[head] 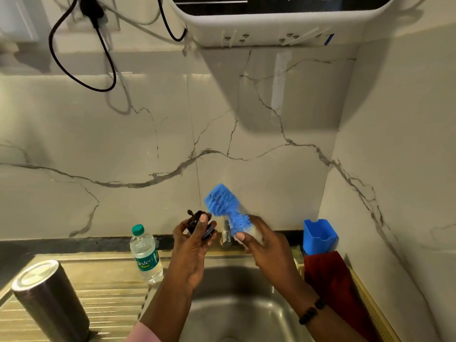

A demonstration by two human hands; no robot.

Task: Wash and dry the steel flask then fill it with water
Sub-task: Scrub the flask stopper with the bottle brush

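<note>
The steel flask (48, 296) stands upside down on the ribbed draining board (111, 307) at the lower left, with no hand on it. Above the sink (237, 314), my left hand (191, 250) grips the flask's dark lid (197, 222) between thumb and fingers. My right hand (266, 245) holds a blue bristle brush (223, 206) by its lower end, bristles pointing up and left, close beside the lid. The brush is blurred.
A small plastic water bottle (145, 255) with a green cap stands between the flask and my left arm. A steel tap (225, 236) sits behind the hands. A blue holder (319, 236) and a red cloth (330, 280) lie at the right. A water purifier (271, 18) hangs overhead.
</note>
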